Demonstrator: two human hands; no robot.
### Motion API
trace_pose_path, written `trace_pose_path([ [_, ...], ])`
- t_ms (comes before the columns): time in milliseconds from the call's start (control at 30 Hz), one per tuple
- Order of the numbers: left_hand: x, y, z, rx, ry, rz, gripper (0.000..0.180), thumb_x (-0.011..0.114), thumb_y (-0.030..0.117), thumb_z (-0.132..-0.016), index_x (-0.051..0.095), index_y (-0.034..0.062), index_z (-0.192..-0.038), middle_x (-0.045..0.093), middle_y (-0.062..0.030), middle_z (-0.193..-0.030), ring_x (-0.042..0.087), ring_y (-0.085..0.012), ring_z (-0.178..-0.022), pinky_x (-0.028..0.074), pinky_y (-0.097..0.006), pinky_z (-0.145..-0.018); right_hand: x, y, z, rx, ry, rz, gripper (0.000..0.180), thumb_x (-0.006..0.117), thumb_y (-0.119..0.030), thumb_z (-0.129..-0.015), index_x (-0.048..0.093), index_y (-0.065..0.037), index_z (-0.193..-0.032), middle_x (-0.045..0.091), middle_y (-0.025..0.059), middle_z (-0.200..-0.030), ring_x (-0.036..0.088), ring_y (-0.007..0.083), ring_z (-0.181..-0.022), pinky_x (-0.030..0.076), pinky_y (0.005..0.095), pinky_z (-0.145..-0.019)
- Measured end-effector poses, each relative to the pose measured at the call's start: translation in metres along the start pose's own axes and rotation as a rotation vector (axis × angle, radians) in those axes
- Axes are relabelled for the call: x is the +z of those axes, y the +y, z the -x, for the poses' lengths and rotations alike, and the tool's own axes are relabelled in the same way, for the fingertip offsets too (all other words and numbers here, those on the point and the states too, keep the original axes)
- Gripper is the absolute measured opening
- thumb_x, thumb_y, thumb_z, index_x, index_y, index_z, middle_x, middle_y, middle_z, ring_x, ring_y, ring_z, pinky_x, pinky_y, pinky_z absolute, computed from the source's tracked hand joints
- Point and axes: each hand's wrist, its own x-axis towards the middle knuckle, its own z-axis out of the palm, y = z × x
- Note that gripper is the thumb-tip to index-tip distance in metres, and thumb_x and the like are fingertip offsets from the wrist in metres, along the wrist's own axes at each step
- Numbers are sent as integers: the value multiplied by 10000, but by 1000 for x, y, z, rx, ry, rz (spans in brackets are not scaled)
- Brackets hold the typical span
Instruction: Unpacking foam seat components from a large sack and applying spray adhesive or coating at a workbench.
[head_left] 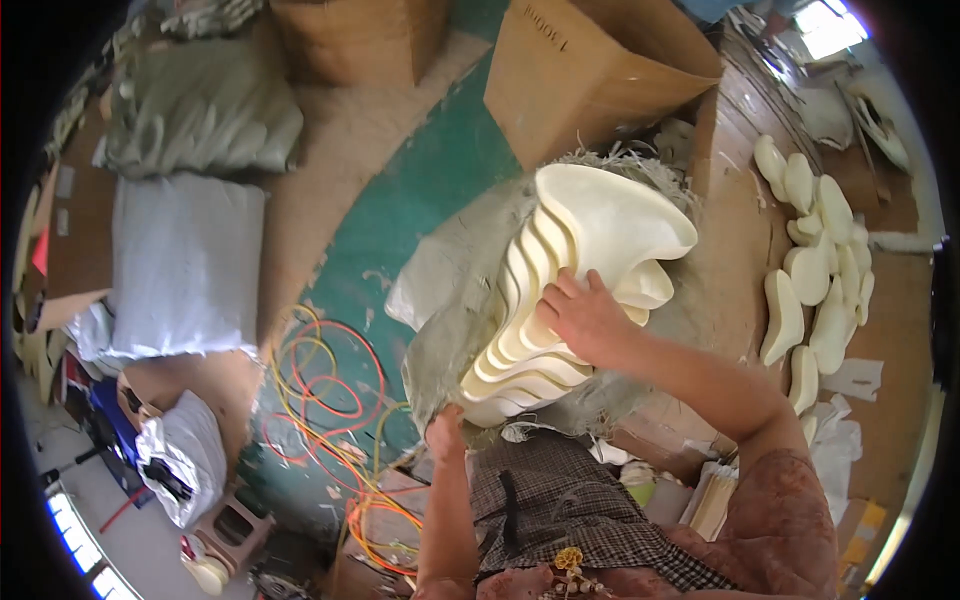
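Note:
A nested stack of cream shoe-sole shaped pieces (560,270) sticks out of a grey woven sack (455,290) in front of me. My right hand (585,318) lies on the side of the stack, fingers curled over the edges of the pieces. Lower down, my left hand (446,432) pinches the sack's edge under the bottom of the stack. Frayed sack threads show around the top of the stack.
Several loose cream sole pieces (815,275) lie on the wooden surface at the right. Brown cardboard boxes (590,70) stand behind. White and grey filled sacks (185,265) lie at the left. Red and yellow hoses (335,400) coil on the green floor.

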Motion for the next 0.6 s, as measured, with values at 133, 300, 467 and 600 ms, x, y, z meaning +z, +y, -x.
trace_pose_path([
  [133, -37, 46, 65, 23, 97, 423, 201, 560, 53, -630, 595, -5, -819, 538, -50, -645, 551, -169, -593, 463, -277, -540, -80, -40, 28, -24, 250, 122, 247, 541, -163, -726, 534, -58, -949, 518, 82, -989, 440, 275, -1066, 417, 465, -761],
  [300, -87, 99, 117, 277, -2, 397, 345, 520, 50, -636, 507, 28, -980, 549, -63, -860, 555, -180, -733, 490, -313, -593, -181, -83, 79, 55, 368, 229, 253, 544, -166, -725, 537, -61, -954, 517, 89, -998, 436, 286, -1067, 404, 481, -800],
  [467, -58, 157, 188, 482, -255, 495, 461, 533, -24, -605, 497, 27, -1062, 530, -89, -936, 539, -172, -762, 454, -246, -632, -244, -88, 176, 290, 505, 449, 280, 575, -186, -681, 538, -75, -936, 512, 79, -1001, 436, 284, -1078, 384, 486, -826],
  [600, 8, 169, 246, 561, -473, 412, 497, 522, -32, -592, 491, 26, -1084, 530, -108, -1010, 548, -212, -849, 486, -291, -689, -273, -97, 276, 498, 461, 466, 252, 577, -226, -675, 524, -118, -896, 528, 52, -965, 445, 250, -1077, 389, 470, -795],
])
